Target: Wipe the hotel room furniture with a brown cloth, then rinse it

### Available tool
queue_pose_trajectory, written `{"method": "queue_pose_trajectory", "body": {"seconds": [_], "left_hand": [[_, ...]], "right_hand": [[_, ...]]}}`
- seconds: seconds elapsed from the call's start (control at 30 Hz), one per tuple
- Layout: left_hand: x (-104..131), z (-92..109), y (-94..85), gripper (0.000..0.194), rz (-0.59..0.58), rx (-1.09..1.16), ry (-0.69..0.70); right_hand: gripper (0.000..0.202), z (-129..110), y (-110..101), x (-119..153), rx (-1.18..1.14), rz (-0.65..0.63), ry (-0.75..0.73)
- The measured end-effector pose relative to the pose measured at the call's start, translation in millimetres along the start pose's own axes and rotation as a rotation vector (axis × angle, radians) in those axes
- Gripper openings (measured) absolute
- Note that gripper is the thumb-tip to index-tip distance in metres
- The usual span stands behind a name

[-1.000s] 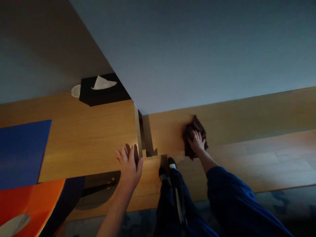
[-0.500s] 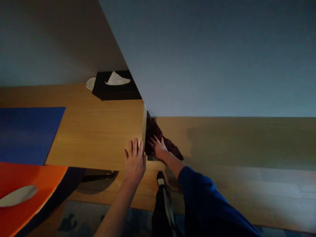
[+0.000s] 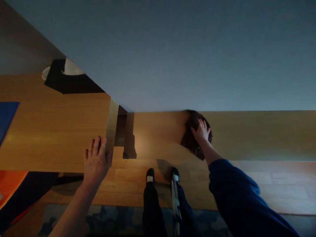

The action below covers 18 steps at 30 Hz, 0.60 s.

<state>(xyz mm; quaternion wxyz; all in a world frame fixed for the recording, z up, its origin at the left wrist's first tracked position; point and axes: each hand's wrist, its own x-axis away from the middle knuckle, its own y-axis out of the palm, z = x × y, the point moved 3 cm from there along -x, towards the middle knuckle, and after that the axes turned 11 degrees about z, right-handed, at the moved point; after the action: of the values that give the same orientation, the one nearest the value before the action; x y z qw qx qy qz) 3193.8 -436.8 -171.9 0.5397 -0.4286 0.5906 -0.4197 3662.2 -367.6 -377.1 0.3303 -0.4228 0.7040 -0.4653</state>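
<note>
My right hand (image 3: 201,131) lies on a crumpled dark brown cloth (image 3: 192,140), its fingers spread and pressing from above. Under the cloth is a low wooden surface (image 3: 158,131) along the foot of a pale partition. At the left, my left hand (image 3: 95,157) rests open on the front right corner of a wooden tabletop (image 3: 61,131). Its fingers lie flat on the top, with the thumb by the side edge. The underside of the cloth and my right palm are hidden.
Behind the lower surface rises the pale partition (image 3: 172,59). A black tissue box (image 3: 76,84) and a white round object (image 3: 45,73) stand at the back of the tabletop. A blue mat (image 3: 7,115) and an orange chair (image 3: 11,184) are at left; a patterned rug (image 3: 118,217) lies below.
My right hand has slid the brown cloth to the right along the low surface, away from the tabletop's side. The view has shifted right; my left hand stays at the tabletop corner.
</note>
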Motion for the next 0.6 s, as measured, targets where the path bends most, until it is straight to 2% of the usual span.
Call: {"method": "queue_pose_trajectory", "body": {"seconds": [0.07, 0.13, 0.17, 0.23, 0.33, 0.4, 0.43, 0.5, 0.6], "left_hand": [[0.1, 0.8, -1.1, 0.055, 0.006, 0.006, 0.004], [-0.4, 1.1, -2.1, 0.057, 0.017, 0.004, 0.017], [-1.0, 1.6, -2.9, 0.057, 0.022, -0.001, 0.023], [-3.1, 4.4, -5.3, 0.06, 0.019, -0.015, 0.035], [-6.5, 12.7, -11.6, 0.067, 0.012, -0.04, 0.05], [-7.2, 17.7, -15.5, 0.071, 0.019, -0.051, 0.059], [-6.9, 18.9, -16.5, 0.073, 0.021, -0.052, 0.06], [-5.7, 18.3, -15.9, 0.074, 0.017, -0.048, 0.067], [-6.3, 15.5, -13.6, 0.077, 0.027, -0.036, 0.05]], "right_hand": [[0.068, 36.2, -12.3, 3.7, 0.011, 0.065, 0.225], [0.072, 48.6, -19.5, 10.5, -0.001, 0.067, 0.369], [0.074, 46.9, -21.6, 14.8, -0.018, 0.038, 0.383], [0.082, 32.4, -24.6, 27.6, -0.057, -0.057, 0.284], [0.096, 1.2, -27.9, 63.8, -0.073, -0.196, -0.049], [0.094, -13.7, -28.6, 94.3, -0.118, -0.247, -0.245], [0.087, -16.5, -29.0, 107.8, -0.178, -0.262, -0.287], [0.075, -9.1, -32.4, 126.4, -0.328, -0.263, -0.229], [0.072, 34.2, -54.0, 134.5, -0.444, -0.179, 0.057]]}}
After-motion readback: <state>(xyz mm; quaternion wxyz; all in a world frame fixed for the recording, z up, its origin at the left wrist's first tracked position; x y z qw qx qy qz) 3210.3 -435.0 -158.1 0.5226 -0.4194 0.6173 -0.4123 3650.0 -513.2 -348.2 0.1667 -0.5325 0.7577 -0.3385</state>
